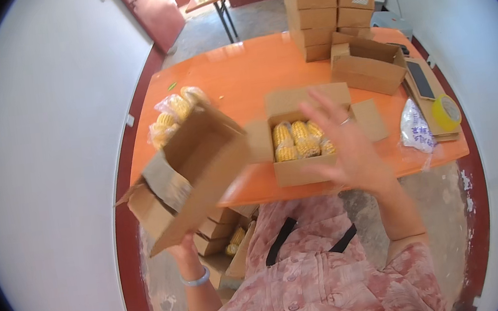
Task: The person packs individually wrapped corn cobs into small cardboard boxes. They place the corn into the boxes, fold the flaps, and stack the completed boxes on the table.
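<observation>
My left hand (pixel 184 245) grips an open cardboard box (pixel 214 173) from below and holds it tilted above the table's near left edge. Part of that hand is hidden behind the box. My right hand (pixel 350 153), blurred and with fingers spread, is over the right side of a second open carton (pixel 306 170) and holds nothing. Inside that carton lie several plastic-wrapped corn cobs (pixel 302 138), partly covered by my hand. More wrapped corn cobs (pixel 175 111) rest on the table behind the tilted box.
Stacked cardboard boxes (pixel 316 14) rise at the table's (pixel 239 73) far right, with an open empty box (pixel 368 66) before them. Yellow tape (pixel 446 112), flat cardboard (pixel 441 87) and a printed plastic bag (pixel 414 129) lie at right. Below the left edge, a box holds corn (pixel 235 241).
</observation>
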Demonstrator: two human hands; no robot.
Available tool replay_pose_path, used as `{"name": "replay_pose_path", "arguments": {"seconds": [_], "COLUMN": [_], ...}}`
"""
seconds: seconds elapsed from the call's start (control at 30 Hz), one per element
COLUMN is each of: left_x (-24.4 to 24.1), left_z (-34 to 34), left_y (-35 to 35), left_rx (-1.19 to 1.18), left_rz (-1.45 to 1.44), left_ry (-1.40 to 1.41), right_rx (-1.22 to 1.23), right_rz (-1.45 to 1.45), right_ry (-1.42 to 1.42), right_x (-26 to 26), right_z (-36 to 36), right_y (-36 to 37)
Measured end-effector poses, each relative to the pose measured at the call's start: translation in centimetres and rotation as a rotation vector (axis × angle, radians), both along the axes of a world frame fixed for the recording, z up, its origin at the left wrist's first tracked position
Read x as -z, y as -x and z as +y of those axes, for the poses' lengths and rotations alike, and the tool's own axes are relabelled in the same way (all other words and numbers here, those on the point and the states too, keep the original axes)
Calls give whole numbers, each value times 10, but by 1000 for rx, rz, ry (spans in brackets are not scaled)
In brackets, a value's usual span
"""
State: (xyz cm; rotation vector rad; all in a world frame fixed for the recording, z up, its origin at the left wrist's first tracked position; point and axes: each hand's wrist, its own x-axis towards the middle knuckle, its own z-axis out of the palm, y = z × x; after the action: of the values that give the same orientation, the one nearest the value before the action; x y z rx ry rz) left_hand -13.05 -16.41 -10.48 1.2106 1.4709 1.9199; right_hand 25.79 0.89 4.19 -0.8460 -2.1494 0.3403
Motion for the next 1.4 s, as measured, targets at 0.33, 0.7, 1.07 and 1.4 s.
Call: {"name": "replay_pose_path", "arguments": {"seconds": [0.33, 0.7, 1.07, 1.4], "left_x": [26, -68, -33, -16], "left_z": [22, 79, 64, 57], "left_y": [-23, -140, -121, -99], "left_rx": [415, 603, 479, 303], "left_rz": [150, -18, 29, -30], "left_ry": [120, 21, 172, 278], "right_rx": [-109, 513, 660, 737], "right_rz": [3, 364, -51, -316], "right_ry": [129, -236, -284, -77], "right_x": [-14, -9, 56, 56], "right_z": [-39, 17, 172, 162], "right_y": [-36, -135, -233, -232]}}
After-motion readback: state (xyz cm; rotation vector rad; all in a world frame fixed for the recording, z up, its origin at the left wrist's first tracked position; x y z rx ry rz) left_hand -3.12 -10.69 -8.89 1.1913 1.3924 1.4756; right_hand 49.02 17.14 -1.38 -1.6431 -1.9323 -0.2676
